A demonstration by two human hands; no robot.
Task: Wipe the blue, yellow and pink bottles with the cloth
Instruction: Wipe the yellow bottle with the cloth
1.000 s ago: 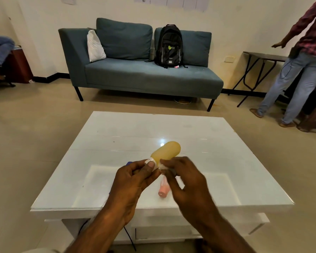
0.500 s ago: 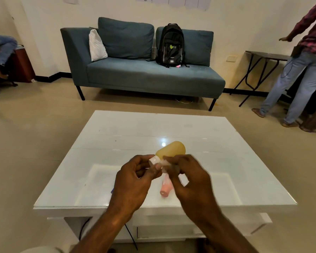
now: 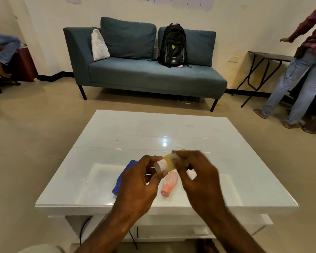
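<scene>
I hold a yellow bottle with a white cap above the white table. My left hand grips it at the cap end. My right hand is wrapped over the bottle's body with a small pale cloth pressed against it; the cloth is blurred and mostly hidden. A blue bottle lies on the table, partly hidden behind my left hand. Between my hands, a ribbed pink bottle lies on the table with its cap toward me.
A blue sofa with a black backpack stands beyond the table. A person stands at the right beside a dark folding table. Another person's legs show at the far left. A black cable hangs under the table.
My right hand has slid with the cloth along the yellow bottle toward its far end, now covering most of the body. The bottle has tilted flatter and the cap faces me.
</scene>
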